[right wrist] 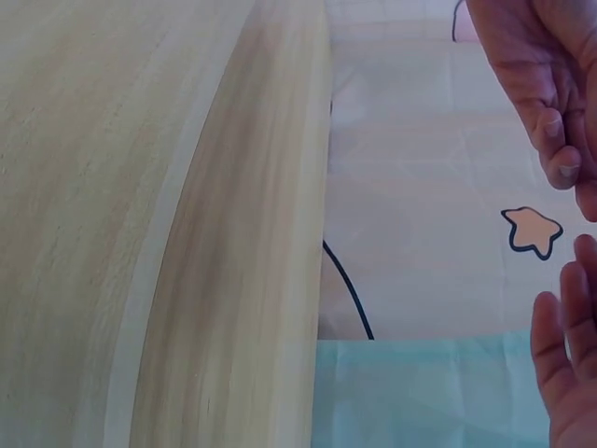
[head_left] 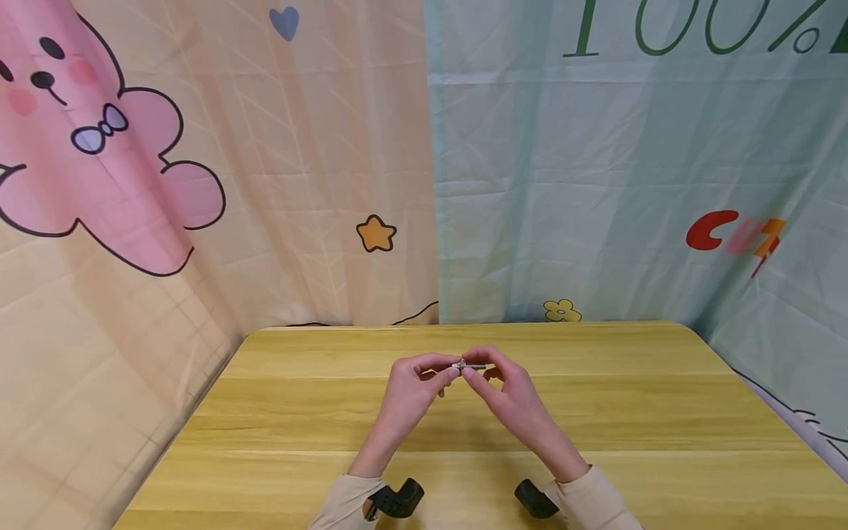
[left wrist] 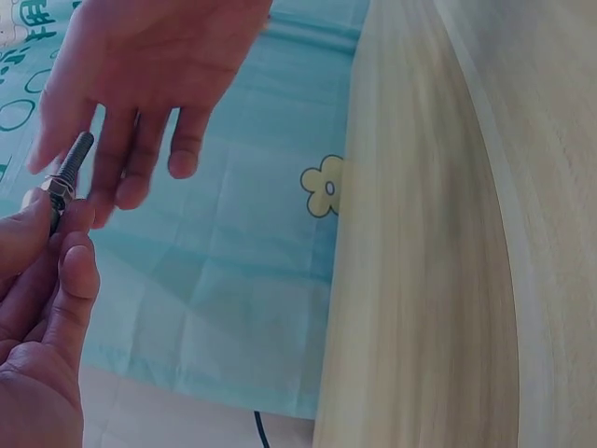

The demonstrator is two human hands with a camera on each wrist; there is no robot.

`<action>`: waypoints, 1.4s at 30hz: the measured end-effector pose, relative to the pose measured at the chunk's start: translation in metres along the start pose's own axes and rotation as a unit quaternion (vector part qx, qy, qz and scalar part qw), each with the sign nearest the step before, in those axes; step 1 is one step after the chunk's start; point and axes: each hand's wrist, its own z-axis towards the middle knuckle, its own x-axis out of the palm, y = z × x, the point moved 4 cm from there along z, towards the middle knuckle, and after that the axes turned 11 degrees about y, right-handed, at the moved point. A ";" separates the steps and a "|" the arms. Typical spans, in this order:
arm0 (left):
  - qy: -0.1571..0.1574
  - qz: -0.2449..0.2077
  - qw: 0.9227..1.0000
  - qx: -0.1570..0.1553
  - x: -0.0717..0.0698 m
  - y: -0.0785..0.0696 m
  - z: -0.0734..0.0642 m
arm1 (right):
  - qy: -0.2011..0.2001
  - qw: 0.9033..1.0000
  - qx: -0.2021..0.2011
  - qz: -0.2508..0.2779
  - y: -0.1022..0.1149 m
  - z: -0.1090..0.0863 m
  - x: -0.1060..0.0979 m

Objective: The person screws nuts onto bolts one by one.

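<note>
A small metal bolt (left wrist: 75, 161) with a hex nut (left wrist: 58, 189) on its threads is held up between both hands over the table. My left hand (head_left: 409, 390) pinches its left end between thumb and forefinger. From the other side, the thumb and forefinger of my right hand (head_left: 509, 401) pinch around the nut. The threaded shank points right, passing into the space under the right palm. In the left wrist view fingertips partly cover the bolt's lower end. The right wrist view catches only some fingers of each hand, with the bolt out of frame.
A wood-grain table (head_left: 298, 419) spreads beneath the hands. Printed cloth curtains (head_left: 563, 177) hang behind its far edge and along both sides. Black wrist devices (head_left: 401, 498) sit at the cuffs of the beige sleeves (head_left: 592, 500).
</note>
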 end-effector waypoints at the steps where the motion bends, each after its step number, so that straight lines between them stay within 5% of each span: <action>1: -0.003 -0.001 1.000 0.000 0.000 0.000 0.000 | 0.001 1.000 -0.010 0.006 0.000 0.000 0.000; 6: -0.003 0.000 1.000 0.003 0.000 0.002 0.001 | 0.007 0.999 -0.039 0.010 0.002 0.001 0.000; 22: 0.005 -0.002 1.000 0.005 0.001 0.002 0.000 | -0.007 1.000 0.002 -0.028 0.001 0.000 -0.001; 30: -0.009 0.003 1.000 0.001 -0.001 0.000 0.000 | 0.001 0.999 -0.045 0.008 0.003 0.001 -0.002; 42: 0.002 -0.011 1.000 0.001 0.001 0.001 0.000 | -0.002 0.999 -0.013 -0.031 0.002 -0.001 0.000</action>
